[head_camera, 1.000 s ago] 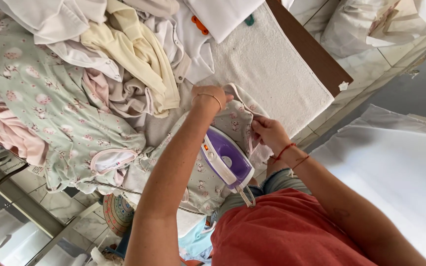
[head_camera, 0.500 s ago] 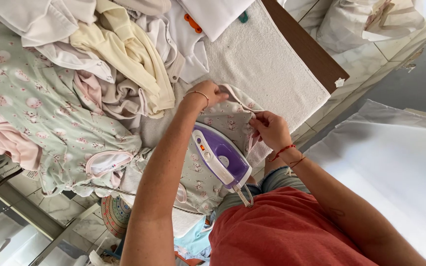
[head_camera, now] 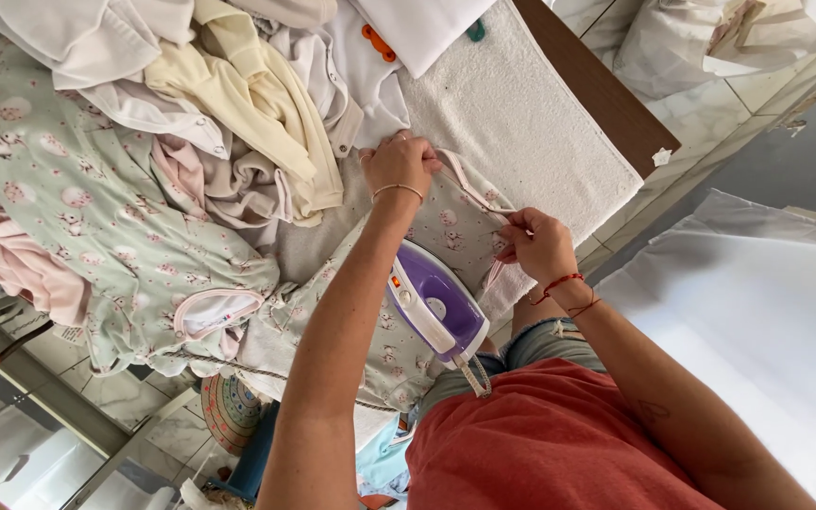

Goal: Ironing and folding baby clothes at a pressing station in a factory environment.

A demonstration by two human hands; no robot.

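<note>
Grey printed garment point(head_camera: 455, 227) is being smoothed flat; left hand point(head_camera: 400, 162) presses it, right hand point(head_camera: 533, 244) pinches its pink-trimmed edge; next, I think, the purple iron point(head_camera: 432, 312).

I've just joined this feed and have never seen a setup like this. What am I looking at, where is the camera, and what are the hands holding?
There is no machine here: the one picture comes from a camera worn on a person's head, looking down at their own two bare arms and red shirt. The left hand, with a thin bracelet, grips the far edge of a small patterned garment with pink trim. The right hand, with a red string at the wrist, pinches the trim on the near side. The garment lies on a white towel spread over a table. A purple and white iron rests on the garment between the forearms; neither hand holds it. To the left is a pile of clothes in cream, white, pink and pale green. Tiled floor shows around the table.
</note>
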